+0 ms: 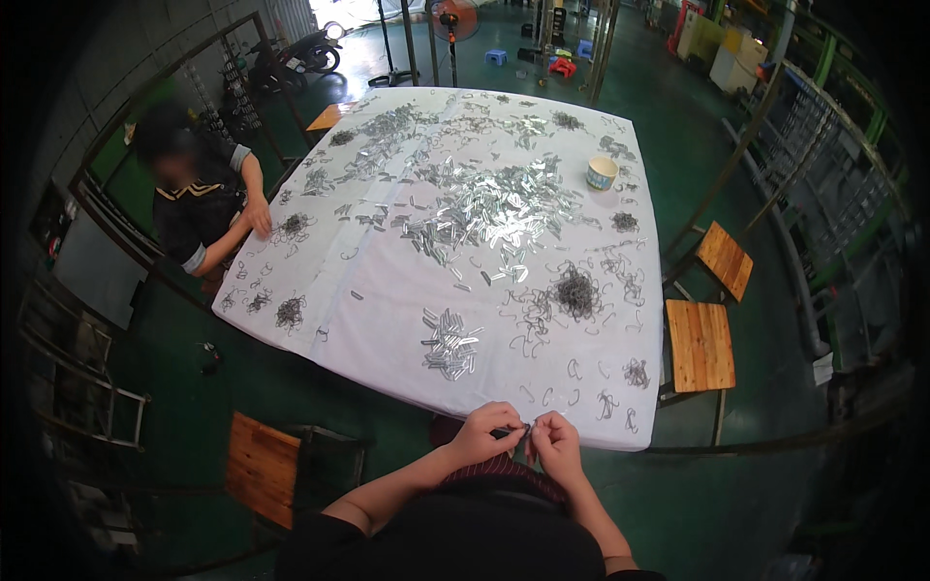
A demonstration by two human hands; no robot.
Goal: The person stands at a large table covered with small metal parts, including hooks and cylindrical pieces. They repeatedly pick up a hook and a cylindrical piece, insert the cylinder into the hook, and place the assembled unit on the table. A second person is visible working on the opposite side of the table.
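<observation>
At the near edge of the white-covered table (407,320), my left hand (482,436) and my right hand (556,448) meet, fingertips pinched together. Between them is a small dark piece (526,429), too small to name. Just beyond my hands lie a few loose curved wire hooks (548,396). A small pile of shiny metal strips (450,346) sits ahead of my left hand. Farther off to the right is a dense dark heap of wire hooks (576,293), with more hooks scattered about it. A large spread of shiny metal strips (504,213) covers the table's middle.
A co-worker (208,198) leans at the table's left edge, hands by a small hook pile (294,224). A pale cup (602,173) stands at the far right. Wooden stools (701,347) flank the right side; another wooden stool (262,470) is at my left.
</observation>
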